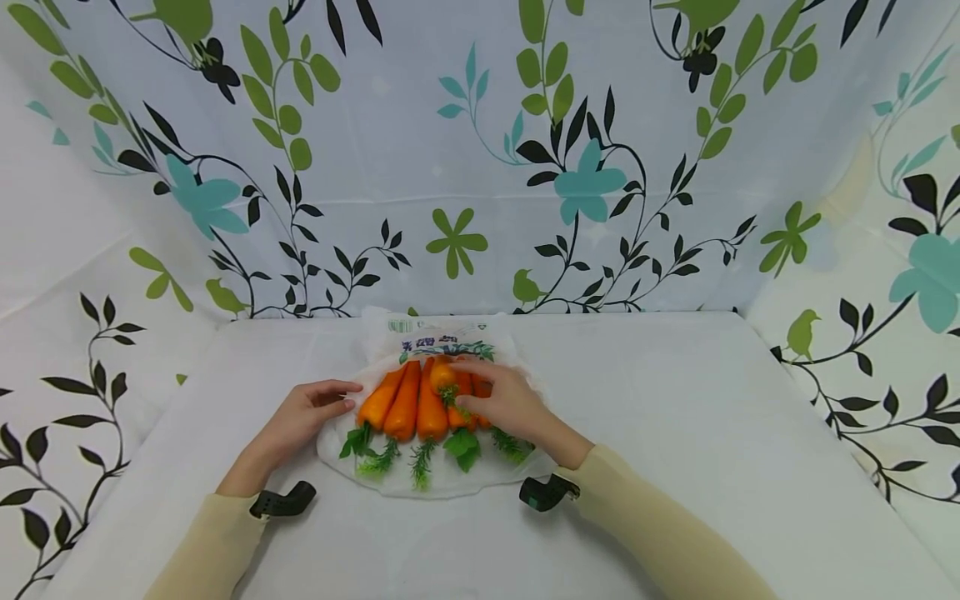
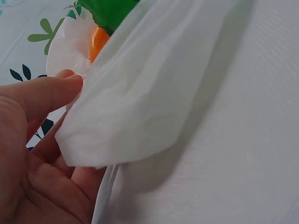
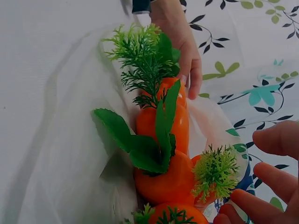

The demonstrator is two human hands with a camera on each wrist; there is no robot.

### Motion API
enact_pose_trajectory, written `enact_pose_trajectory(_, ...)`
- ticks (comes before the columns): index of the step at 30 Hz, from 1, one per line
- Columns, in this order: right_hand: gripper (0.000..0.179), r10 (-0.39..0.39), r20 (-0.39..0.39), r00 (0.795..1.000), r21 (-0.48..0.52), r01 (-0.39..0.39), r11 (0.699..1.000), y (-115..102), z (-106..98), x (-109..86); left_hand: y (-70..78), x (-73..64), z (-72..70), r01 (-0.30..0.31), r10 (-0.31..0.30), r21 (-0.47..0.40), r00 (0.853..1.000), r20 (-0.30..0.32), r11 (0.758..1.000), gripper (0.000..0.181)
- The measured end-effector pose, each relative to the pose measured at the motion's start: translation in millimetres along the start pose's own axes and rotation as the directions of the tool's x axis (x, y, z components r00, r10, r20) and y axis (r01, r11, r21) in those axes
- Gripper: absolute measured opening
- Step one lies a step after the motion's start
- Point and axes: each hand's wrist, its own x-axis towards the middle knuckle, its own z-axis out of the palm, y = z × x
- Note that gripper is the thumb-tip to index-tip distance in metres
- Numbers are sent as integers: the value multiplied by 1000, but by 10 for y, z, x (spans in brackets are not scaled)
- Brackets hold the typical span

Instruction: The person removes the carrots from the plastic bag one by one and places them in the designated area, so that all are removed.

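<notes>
Several toy orange carrots (image 1: 403, 408) with green tops lie side by side on a translucent white plastic bag (image 1: 468, 483). One more carrot (image 1: 442, 373) rests on top of the row, its feathery tuft (image 3: 216, 173) towards the person. My right hand (image 1: 513, 404) is beside this upper carrot, fingers spread and loosely bent; contact is hard to tell. At the left edge of the bag, my left hand (image 1: 296, 421) has its fingers extended near the leftmost carrot. A loose bag edge (image 2: 121, 126) covers part of that hand in the left wrist view.
A white cloth covers the table (image 1: 652, 400). Behind it hangs a leaf-patterned curtain (image 1: 480, 192). Printing (image 1: 435, 343) shows on the far part of the bag. Each wrist wears a dark camera, such as the left one (image 1: 283, 502).
</notes>
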Motion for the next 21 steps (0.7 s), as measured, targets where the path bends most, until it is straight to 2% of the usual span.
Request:
enact_pose_trajectory(4, 53, 36, 32, 999, -34, -35, 999, -17, 20, 41, 3, 1, -13, 4, -4, 3, 1000, 7, 1000, 34)
enact_pose_trajectory(10, 57, 84, 76, 994, -25, -82, 996, -40, 60, 117, 17, -2, -14, 10, -10, -1, 1000, 7, 1000, 34)
enact_pose_trajectory(21, 56, 34, 87, 996, -22, -33, 999, -42, 97, 211, 27, 1, -13, 12, -12, 2, 1000, 10, 1000, 34)
